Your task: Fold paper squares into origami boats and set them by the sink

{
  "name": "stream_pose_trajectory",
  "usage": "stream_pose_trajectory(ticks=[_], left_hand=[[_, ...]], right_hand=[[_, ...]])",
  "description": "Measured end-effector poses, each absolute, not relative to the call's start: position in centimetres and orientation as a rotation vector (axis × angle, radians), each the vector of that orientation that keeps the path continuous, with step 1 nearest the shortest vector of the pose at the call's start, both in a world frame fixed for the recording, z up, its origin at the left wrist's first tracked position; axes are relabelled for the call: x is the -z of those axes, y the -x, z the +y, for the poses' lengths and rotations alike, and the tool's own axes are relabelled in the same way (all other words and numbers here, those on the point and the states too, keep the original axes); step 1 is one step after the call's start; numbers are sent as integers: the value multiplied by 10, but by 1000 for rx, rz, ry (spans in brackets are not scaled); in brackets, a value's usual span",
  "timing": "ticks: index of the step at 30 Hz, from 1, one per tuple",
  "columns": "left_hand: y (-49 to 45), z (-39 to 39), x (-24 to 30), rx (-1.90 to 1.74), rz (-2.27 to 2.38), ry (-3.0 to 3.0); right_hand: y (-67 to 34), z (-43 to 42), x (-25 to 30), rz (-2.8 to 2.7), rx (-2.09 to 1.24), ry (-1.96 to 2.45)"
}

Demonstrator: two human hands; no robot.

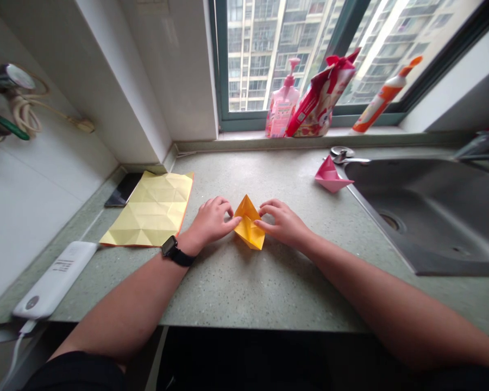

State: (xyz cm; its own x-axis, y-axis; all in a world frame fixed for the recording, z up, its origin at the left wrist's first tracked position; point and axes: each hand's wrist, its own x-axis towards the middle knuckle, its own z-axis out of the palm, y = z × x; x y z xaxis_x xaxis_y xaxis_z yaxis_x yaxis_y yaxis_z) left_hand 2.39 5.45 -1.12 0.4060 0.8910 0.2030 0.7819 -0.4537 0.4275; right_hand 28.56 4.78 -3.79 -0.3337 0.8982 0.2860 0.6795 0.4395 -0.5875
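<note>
A yellow-orange folded paper boat [249, 225] rests on the counter in the middle, its peak pointing up. My left hand [215, 218], with a black watch [176, 250] on the wrist, grips the boat's left side between thumb and curled fingers. On the opposite side, my right hand [283, 222] has its thumb at the boat's inner fold and its fingers bent around the right edge. A pink paper boat [330, 176] stands farther right, beside the sink. To the left lies a creased pale yellow sheet of paper [150, 209] with an orange underside.
A dark phone [122, 190] sits partly under the creased sheet. Nearer is a white power bank [56, 279] with a cable. The steel sink [432, 217] borders the counter [236, 288] at right. Along the windowsill stand a pink pump bottle [282, 108], a red bag [324, 100] and an orange-white bottle [381, 103].
</note>
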Motion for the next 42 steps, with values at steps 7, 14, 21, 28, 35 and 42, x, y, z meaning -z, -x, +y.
stream_pose_trajectory(ticks=[7, 14, 21, 28, 35, 42], left_hand=[[-23, 57, 12, -700, 1296, -2335], [-33, 46, -5, -1023, 1007, -2203], [-32, 42, -10, -948, 959, -2091], [-33, 44, -9, -951, 1031, -2027], [-28, 47, -4, -851, 1229, -2098], [-22, 50, 2, -659, 1272, -2267]], right_hand=[[-284, 45, 26, -1965, -429, 1179], [-279, 35, 6, -1826, -302, 964], [-277, 37, 8, -1874, -514, 1002], [-282, 44, 16, -1903, -729, 1075], [-288, 53, 27, -2002, -586, 1240], [-295, 57, 37, -2106, -394, 1322]])
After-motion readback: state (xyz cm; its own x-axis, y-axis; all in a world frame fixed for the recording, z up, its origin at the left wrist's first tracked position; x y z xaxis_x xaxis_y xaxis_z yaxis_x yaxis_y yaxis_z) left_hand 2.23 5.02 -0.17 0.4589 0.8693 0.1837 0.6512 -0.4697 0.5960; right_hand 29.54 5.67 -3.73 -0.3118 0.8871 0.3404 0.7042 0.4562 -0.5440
